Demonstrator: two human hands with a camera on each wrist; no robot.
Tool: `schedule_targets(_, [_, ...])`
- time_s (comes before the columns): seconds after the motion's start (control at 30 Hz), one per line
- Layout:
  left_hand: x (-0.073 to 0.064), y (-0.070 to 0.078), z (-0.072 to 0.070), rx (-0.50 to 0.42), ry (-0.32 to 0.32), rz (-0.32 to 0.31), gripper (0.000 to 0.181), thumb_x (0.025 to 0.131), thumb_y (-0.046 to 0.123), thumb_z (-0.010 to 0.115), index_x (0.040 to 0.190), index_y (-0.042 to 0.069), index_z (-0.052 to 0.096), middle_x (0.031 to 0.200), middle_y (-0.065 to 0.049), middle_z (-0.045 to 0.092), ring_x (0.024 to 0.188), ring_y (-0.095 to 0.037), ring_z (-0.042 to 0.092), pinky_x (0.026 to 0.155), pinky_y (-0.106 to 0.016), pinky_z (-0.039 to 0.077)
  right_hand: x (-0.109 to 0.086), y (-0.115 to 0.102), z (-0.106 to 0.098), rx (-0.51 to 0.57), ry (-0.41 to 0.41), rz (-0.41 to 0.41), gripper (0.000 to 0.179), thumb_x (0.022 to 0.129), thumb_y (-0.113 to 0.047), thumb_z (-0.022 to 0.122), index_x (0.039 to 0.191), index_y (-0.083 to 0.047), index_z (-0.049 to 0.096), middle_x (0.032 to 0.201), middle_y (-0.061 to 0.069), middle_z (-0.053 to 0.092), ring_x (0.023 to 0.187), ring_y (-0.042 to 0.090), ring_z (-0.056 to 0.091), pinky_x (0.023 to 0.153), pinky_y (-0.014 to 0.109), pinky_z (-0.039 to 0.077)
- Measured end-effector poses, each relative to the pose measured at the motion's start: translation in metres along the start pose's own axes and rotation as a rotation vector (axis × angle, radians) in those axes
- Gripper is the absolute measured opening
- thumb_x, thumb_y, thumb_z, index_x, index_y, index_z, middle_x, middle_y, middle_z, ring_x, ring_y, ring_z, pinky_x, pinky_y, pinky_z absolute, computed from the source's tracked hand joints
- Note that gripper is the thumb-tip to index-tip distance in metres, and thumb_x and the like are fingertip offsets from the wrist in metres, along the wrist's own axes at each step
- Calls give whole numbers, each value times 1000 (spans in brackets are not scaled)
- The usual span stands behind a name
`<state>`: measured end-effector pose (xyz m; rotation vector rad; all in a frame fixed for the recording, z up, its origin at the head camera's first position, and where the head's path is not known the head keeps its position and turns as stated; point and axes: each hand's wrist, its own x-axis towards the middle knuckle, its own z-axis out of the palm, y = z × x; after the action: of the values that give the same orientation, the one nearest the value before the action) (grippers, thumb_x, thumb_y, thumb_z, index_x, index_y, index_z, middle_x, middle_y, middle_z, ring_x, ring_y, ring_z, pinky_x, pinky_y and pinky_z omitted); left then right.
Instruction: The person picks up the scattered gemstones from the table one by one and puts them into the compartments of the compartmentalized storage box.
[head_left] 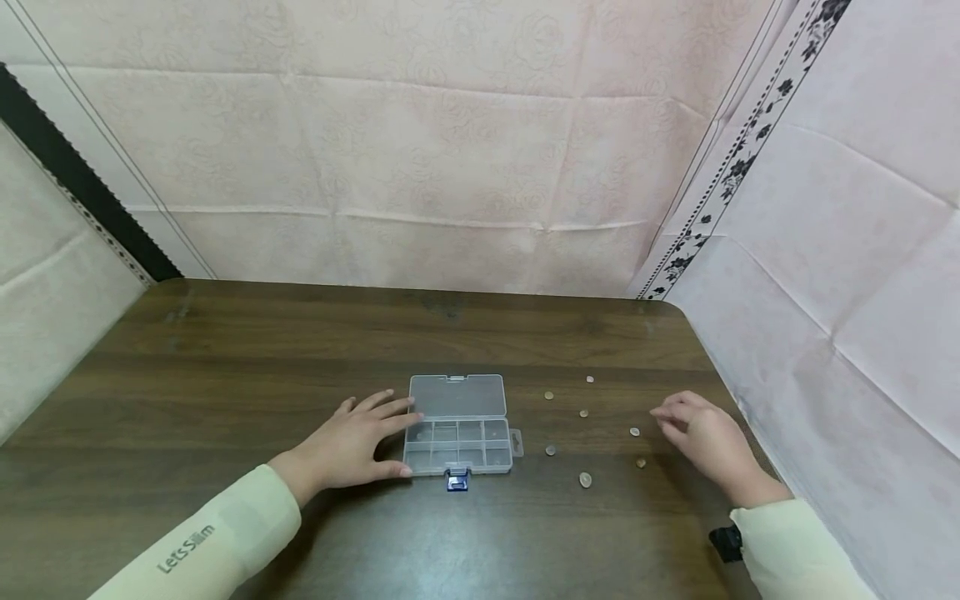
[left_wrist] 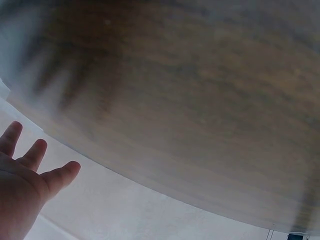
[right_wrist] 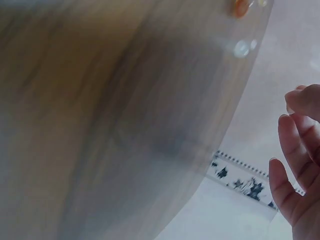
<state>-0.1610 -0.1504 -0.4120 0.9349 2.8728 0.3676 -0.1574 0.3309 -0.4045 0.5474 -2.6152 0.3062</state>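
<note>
A clear plastic compartment box (head_left: 457,446) lies on the table with its lid (head_left: 457,396) folded back and a blue latch (head_left: 457,481) at the front. My left hand (head_left: 358,442) rests at the box's left side, fingers spread, fingertips and thumb touching its edge. In the left wrist view, part of the left hand (left_wrist: 25,185) shows extended fingers. To the right of the box lie several small round beads or buttons, including a pale one (head_left: 585,480) and a whitish one (head_left: 634,432). My right hand (head_left: 701,437) hovers just right of these, fingers loosely bent, with nothing visible between them.
The brown wood-grain table (head_left: 225,375) has rounded far corners. Pale patterned cloth (head_left: 412,150) hangs behind it, and more white cloth (head_left: 862,250) stands along the right edge. A black band with a small device (head_left: 726,543) sits at the right wrist.
</note>
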Motion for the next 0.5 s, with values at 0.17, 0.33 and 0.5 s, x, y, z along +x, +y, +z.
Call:
schedule_targets(0.17, [0, 0, 1, -3, 3, -1, 73, 81, 62, 65, 143, 26, 49, 151, -3, 41, 141, -35, 30, 100, -73, 25, 10, -13, 4, 41, 18, -20, 19, 72, 3, 78, 85, -10, 77, 86, -2, 64, 73, 16, 62, 65, 37, 52])
schedule_targets(0.33, [0, 0, 0, -4, 9, -1, 73, 81, 62, 65, 142, 25, 50, 150, -3, 42, 141, -36, 30, 100, -72, 26, 20, -28, 9, 100, -15, 9, 17, 75, 2, 77, 88, -9, 77, 89, -2, 65, 73, 14, 62, 66, 35, 52])
schedule_targets(0.5, [0, 1, -1, -7, 13, 0, 73, 81, 62, 65, 141, 24, 51, 150, -4, 43, 140, -37, 32, 99, -73, 26, 29, -43, 14, 154, -73, 49, 15, 80, 0, 75, 91, -8, 77, 93, 0, 65, 76, 13, 62, 67, 34, 51])
